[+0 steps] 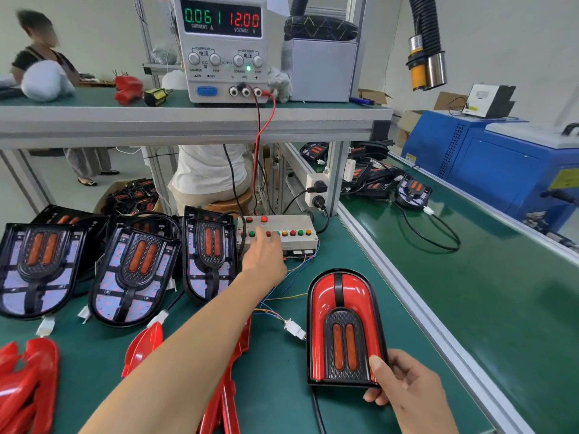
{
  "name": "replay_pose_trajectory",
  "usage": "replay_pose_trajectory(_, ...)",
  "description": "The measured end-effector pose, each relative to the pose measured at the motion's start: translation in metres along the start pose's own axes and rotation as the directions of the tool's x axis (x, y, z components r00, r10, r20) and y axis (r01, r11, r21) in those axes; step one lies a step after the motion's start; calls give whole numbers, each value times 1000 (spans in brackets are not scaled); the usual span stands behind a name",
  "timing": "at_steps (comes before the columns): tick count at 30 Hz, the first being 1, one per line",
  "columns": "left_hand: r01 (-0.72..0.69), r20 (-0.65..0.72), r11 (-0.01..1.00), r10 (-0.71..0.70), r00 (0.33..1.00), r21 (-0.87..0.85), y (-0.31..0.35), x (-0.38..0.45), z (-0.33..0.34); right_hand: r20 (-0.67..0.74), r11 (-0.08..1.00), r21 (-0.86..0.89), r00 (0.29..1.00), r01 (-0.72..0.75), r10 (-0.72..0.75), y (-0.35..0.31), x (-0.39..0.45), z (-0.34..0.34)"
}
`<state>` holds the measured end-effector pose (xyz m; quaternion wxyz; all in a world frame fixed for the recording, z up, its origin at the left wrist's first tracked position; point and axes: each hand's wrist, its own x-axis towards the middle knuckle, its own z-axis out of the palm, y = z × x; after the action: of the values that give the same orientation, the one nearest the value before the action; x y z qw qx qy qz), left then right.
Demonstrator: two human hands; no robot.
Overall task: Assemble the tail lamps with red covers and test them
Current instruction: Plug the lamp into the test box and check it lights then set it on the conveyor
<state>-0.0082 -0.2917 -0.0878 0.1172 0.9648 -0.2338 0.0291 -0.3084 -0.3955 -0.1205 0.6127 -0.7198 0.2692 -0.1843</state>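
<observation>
Left hand [263, 255] fingers extended onto test box [279, 233] buttons, right hand [404, 386] gripping red-covered tail lamp [343, 327] on green bench [407, 245]

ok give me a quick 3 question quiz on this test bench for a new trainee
1. True or false: the right hand grips the covered tail lamp at its lower corner.
2. Where do the left hand fingers rest? A) the power supply knobs B) the button box C) a loose red cover
3. Fill in: the supply's red display reads ____ volts.

Key: 1 true; 2 B; 3 12.00
</observation>
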Motion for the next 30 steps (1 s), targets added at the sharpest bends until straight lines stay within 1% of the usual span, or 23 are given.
replay_pose_trajectory(3, -59, 29, 998, 59, 998, -7, 8, 0, 6, 1, 1000, 0, 1000, 3, -3, 1, 1, -1)
replay_pose_trajectory(8, -98, 75, 995, 97, 992, 18, 18, 6, 4, -17, 1000, 21, 1000, -8, 8, 4, 3, 0)
replay_pose_trajectory(15, -83, 140, 994, 73, 987, 66, 25, 16, 3, -25, 999, 26, 999, -23, 24, 7, 5, 0)
replay_pose_trajectory(21, -49, 155, 997, 39, 987, 62, 28, 19, 3, 0, 999, -3, 999, -34, 34, 6, 5, -1)
replay_pose_trajectory(25, -54, 150, 995, 41, 988, 82, 28, 19, 2, 11, 999, -31, 999, -41, 41, 4, 4, -1)
replay_pose_trajectory(30, -47, 177, 997, 35, 984, 64, 27, 18, 1, 4, 999, -23, 999, -41, 41, 3, 3, 0)
